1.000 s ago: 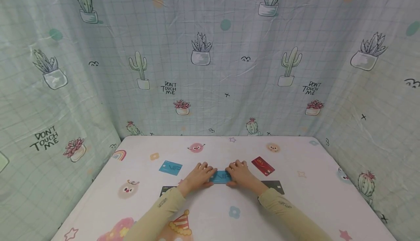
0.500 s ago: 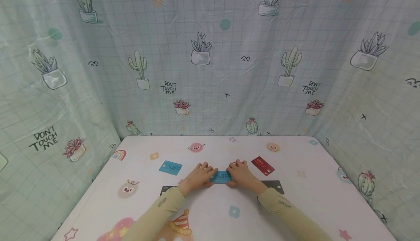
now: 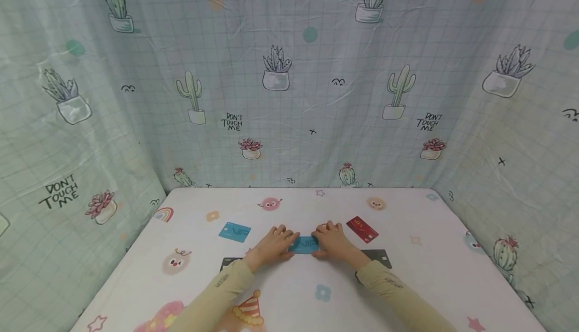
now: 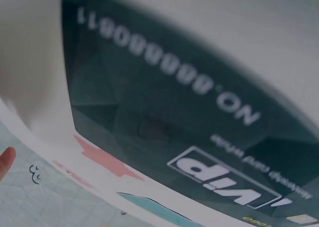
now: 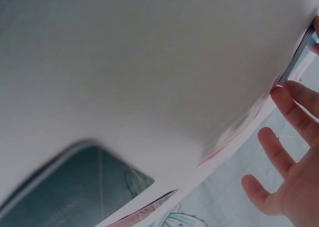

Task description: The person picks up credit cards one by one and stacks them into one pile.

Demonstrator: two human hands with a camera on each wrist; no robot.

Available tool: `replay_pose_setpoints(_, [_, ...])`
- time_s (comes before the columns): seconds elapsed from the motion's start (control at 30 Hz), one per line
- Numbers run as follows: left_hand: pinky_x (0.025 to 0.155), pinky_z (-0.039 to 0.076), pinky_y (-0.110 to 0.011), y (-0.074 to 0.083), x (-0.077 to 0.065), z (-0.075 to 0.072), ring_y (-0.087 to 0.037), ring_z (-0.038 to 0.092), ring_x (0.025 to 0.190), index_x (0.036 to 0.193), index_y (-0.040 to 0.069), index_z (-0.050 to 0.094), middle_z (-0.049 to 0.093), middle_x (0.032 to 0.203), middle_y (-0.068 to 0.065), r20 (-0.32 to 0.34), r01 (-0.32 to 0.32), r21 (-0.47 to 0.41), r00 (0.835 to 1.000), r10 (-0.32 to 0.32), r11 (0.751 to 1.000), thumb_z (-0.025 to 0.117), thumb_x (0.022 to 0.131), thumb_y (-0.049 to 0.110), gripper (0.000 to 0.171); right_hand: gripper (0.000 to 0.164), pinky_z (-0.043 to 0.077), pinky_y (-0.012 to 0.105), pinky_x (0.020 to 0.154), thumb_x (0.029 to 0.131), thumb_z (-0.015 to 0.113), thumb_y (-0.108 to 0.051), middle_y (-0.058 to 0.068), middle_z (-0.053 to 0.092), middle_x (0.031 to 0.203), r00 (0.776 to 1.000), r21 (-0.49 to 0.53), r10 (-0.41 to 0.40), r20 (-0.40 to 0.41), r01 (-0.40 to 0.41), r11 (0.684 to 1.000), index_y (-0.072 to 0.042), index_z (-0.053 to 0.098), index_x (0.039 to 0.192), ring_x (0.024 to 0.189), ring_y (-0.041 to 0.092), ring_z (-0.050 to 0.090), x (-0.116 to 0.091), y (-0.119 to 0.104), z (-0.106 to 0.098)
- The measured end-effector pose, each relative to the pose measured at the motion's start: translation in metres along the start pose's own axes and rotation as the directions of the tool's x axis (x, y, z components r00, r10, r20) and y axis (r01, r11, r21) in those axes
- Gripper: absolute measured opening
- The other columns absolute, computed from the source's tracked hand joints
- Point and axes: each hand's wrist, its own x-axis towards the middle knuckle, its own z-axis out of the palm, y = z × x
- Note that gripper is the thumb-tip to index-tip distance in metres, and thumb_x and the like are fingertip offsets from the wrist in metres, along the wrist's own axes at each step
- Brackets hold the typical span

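A blue VIP card (image 3: 304, 244) lies flat at the middle of the table, between both hands. Seen edge-on in the right wrist view, it tops a thin stack of cards (image 5: 298, 55) with several layers. My left hand (image 3: 274, 243) pinches the left end of this stack, thumb at the near side and fingers at the far side. At the opposite end my right hand (image 3: 335, 243) pinches it likewise, its other fingers spread in the right wrist view. Only a fingertip (image 4: 6, 161) of the left hand shows in the left wrist view.
Another blue card (image 3: 235, 232) lies back left, a red VIP card (image 3: 362, 229) back right. A black card (image 3: 229, 261), partly hidden, sits by the left wrist. A second black card (image 3: 379, 256) pokes out beside the right forearm. Patterned curtains (image 3: 312, 96) surround the white table (image 3: 407, 292).
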Motion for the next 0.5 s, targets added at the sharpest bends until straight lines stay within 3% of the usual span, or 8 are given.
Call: replay_pose_setpoints(0.5, [0.090,0.042,-0.040,0.0062,-0.0052,0.0054,-0.020,0.046,0.105,0.130,0.014,0.043,0.054,0.118,-0.003,-0.091,0.004,0.107,0.996,0.006,0.994,0.055,0.085,0.041,0.054,0.057,0.032,0.055,0.086,0.073,0.068,-0.041,0.004,0.053,0.117,0.997,0.189,0.057,0.055,-0.067,0.980,-0.014,0.052,0.121,0.102,0.027,0.040,-0.0092,0.0038,-0.0078])
